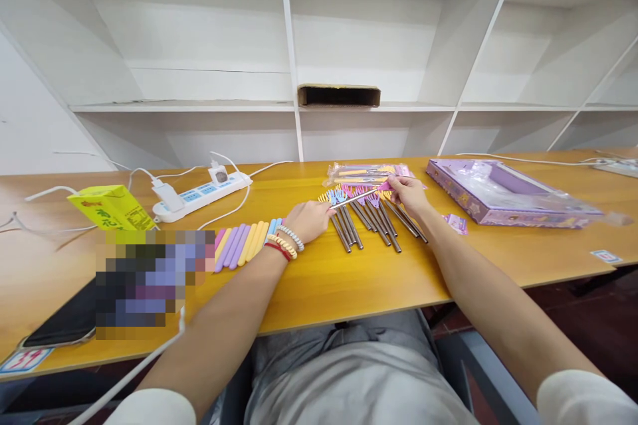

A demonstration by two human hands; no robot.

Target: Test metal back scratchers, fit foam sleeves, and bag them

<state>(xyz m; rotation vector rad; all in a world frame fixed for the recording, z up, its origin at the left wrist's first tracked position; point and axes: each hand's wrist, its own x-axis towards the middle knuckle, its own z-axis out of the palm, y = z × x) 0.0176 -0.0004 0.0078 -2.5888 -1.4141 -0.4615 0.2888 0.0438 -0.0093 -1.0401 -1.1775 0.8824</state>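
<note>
Between my two hands a back scratcher [356, 198] with a thin metal rod is stretched out sideways. My right hand [409, 192] pinches its pink claw end, and my left hand [310, 219] is closed around the other end, which the fingers hide. Right beneath it lie several back scratchers [386, 222] with metal rods and blue, yellow and pink claw heads, fanned out on the table. Left of my left hand, a row of coloured grips [242, 246] in purple, yellow, blue and pink lies side by side, partly behind my wrist.
Behind the scratchers lies a clear packet [366, 174]. A purple display box [498, 196] with plastic wrap stands right. On the left are a power strip [202, 196], a yellow-green carton [112, 207], cables and a phone [62, 312]. White shelves [373, 33] rise behind the table.
</note>
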